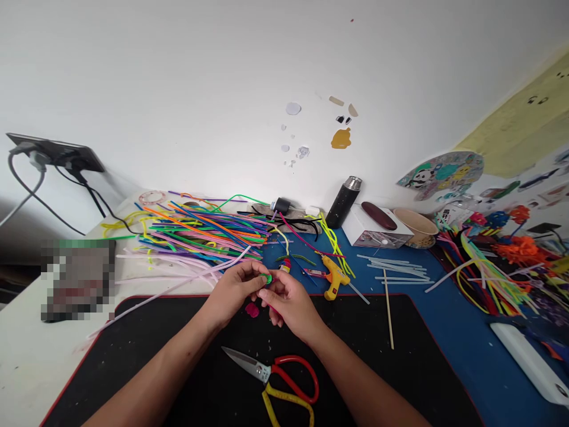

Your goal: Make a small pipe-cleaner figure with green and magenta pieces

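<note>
My left hand (233,293) pinches a small bright green piece (267,278), possibly bent pipe cleaner, between thumb and fingertips. Close against it, my right hand (291,305) has its fingers curled together; a bit of pink shows by them, but what they hold is mostly hidden. Both hands are above the black mat (195,367). A small crimson fuzzy piece (252,309) lies on the mat just under the fingertips. Nearer to me rest scissors (271,376), blades apart, with one red and one yellow handle.
Behind my hands lies a pile of coloured pipe cleaners (204,231). To the right are a yellow glue gun (334,277), glue sticks (400,270), a wooden stick (388,314), a black flask (343,203), a white box (368,228) and a bowl (415,228). A power strip (56,153) with cables is at left.
</note>
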`<state>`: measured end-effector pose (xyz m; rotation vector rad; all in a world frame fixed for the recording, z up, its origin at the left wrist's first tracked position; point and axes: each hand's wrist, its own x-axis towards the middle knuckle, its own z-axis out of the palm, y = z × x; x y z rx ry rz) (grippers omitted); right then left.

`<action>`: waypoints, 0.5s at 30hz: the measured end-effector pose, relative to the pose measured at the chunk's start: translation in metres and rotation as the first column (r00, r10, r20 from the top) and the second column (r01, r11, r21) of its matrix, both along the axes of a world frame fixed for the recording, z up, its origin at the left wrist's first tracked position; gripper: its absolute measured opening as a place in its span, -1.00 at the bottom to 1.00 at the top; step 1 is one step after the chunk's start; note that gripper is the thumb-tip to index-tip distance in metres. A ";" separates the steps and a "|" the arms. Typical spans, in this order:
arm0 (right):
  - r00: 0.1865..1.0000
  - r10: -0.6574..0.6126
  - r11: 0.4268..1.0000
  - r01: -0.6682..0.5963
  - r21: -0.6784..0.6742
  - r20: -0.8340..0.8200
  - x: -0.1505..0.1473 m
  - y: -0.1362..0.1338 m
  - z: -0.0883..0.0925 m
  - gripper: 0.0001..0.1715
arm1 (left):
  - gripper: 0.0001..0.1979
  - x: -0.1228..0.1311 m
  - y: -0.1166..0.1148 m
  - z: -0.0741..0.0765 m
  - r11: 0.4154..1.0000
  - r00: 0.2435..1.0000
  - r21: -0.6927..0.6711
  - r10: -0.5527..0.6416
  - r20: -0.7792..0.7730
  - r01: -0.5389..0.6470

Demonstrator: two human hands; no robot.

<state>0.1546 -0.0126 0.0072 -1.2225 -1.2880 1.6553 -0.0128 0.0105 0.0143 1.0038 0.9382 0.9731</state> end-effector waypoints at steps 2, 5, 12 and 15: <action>1.000 -0.020 0.999 0.019 0.027 0.020 -0.001 0.000 -0.001 -0.45 | -0.68 0.000 0.000 0.000 1.000 1.000 0.017 0.011 -0.024 -0.011; 0.998 -0.040 0.997 0.036 0.071 0.053 -0.001 0.000 -0.003 -0.51 | -0.69 0.001 0.000 0.001 0.998 0.997 0.046 0.037 -0.066 -0.034; 0.987 -0.094 0.990 0.079 0.114 0.133 0.002 -0.005 -0.013 -0.52 | -0.73 0.000 0.002 -0.001 0.996 0.994 0.068 0.070 -0.084 -0.064; 0.985 -0.097 0.987 0.077 0.141 0.145 0.002 -0.006 -0.016 -0.51 | -0.73 0.000 0.002 -0.001 0.996 0.995 0.059 0.064 -0.079 -0.059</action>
